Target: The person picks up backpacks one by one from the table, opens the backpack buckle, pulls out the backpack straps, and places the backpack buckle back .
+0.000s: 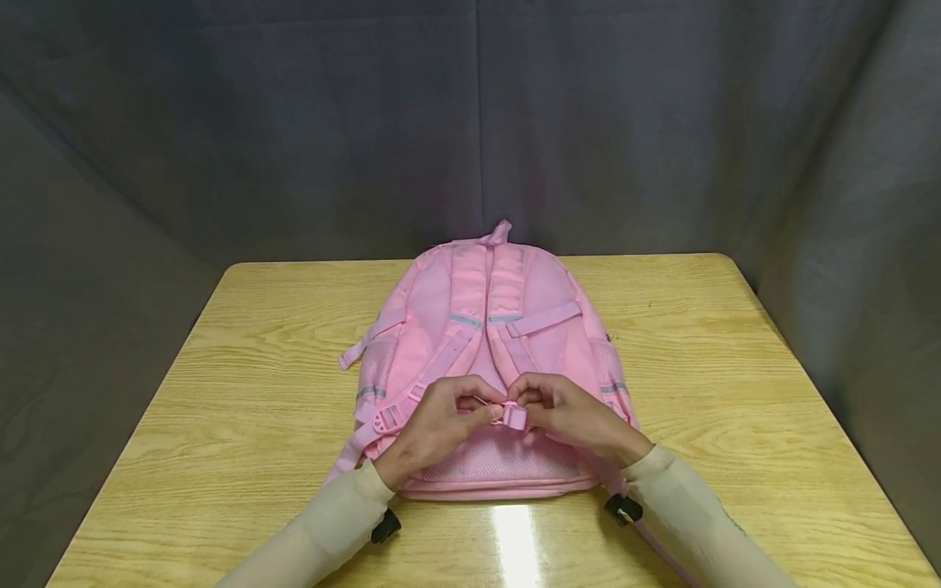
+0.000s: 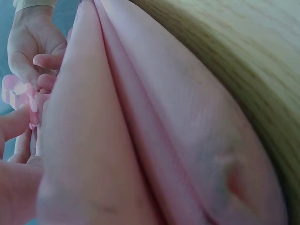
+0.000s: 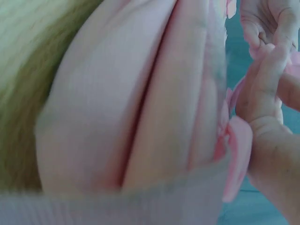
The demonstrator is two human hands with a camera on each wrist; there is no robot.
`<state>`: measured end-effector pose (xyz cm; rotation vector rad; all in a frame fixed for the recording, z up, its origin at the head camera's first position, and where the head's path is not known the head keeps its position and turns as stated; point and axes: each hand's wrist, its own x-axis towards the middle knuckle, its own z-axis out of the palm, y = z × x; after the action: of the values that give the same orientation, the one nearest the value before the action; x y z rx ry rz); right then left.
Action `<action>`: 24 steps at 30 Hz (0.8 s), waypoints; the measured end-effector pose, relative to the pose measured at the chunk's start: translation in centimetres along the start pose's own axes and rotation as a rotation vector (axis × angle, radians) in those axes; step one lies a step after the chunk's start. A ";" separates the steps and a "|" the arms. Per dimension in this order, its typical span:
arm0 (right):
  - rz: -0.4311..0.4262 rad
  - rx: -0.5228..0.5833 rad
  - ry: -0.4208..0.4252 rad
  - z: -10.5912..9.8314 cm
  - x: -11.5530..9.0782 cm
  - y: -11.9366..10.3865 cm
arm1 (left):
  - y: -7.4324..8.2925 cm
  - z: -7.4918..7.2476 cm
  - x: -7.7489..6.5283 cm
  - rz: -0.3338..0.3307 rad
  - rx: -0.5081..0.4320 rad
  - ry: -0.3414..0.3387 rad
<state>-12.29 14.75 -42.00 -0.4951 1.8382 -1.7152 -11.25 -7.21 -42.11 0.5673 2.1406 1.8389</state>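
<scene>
"What's my left hand doing?"

"Your left hand [image 1: 437, 420] pinches the left side of the pink buckle [image 1: 515, 418] between thumb and fingers, over the lower part of the pink backpack [image 1: 500, 467] on the wooden table [image 1: 250, 367]."

"And the buckle?"

"It sits between your two hands, at the fingertips; your fingers cover much of it, so I can't quite tell whether its parts are joined."

"My right?"

"Your right hand [image 1: 577, 416] grips its right side, fingers curled."
</scene>
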 end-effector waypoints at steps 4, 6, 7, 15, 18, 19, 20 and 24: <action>0.018 0.049 0.015 0.3 0.1 0.0 | 0.0 0.0 0.0 0.005 0.008 -0.001; 0.028 0.058 0.024 0.4 0.1 0.1 | 0.0 0.0 0.0 0.009 0.028 0.001; 0.033 0.062 0.029 0.5 0.2 0.0 | 0.0 -0.1 0.0 0.009 0.041 0.003; 0.074 0.085 0.056 0.7 0.2 -0.1 | 0.3 -0.1 0.0 0.022 0.118 0.013; 0.082 0.103 0.051 0.7 0.2 -0.2 | 0.4 0.0 0.0 0.020 0.140 0.021; 0.084 0.108 0.047 0.7 0.1 -0.2 | 0.4 0.0 0.0 0.019 0.143 0.023; 0.086 0.114 0.043 0.7 0.1 -0.2 | 0.4 0.0 0.0 0.022 0.147 0.025; 0.090 0.147 0.030 0.5 0.1 -0.2 | 0.4 0.1 0.0 0.029 0.139 0.036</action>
<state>-12.04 14.27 -41.82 -0.3234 1.7124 -1.7888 -11.15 -7.13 -41.75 0.6026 2.3085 1.7373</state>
